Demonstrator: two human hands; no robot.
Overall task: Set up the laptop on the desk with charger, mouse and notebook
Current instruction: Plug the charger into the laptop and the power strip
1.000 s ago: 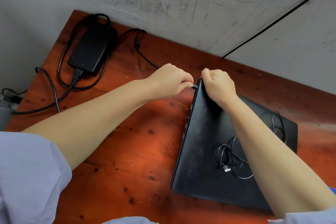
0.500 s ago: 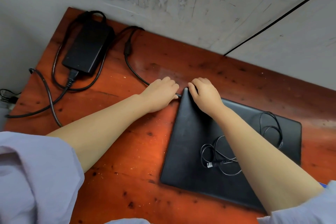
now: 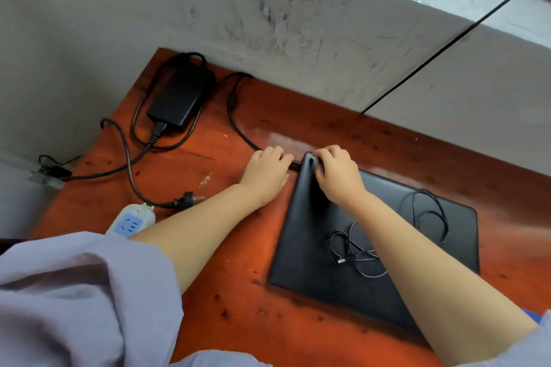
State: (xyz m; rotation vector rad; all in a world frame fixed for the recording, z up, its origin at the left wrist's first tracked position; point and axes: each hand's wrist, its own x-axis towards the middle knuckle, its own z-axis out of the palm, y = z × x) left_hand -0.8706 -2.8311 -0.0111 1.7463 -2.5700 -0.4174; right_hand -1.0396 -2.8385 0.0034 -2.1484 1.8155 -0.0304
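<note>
Black laptop [image 3: 343, 262] flat | thin cable [image 3: 429, 217] on lid | power strip [image 3: 131, 222] left

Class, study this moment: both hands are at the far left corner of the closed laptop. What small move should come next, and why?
Probably seat the plug fully: the left hand holds the charger cable end against the corner of the laptop that the right hand steadies. Then the loose wall plug goes to the power strip.

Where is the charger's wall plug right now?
In the head view the plug lies loose on the desk, on the left, just beyond the white power strip and left of the left hand; it is not plugged in.
</note>
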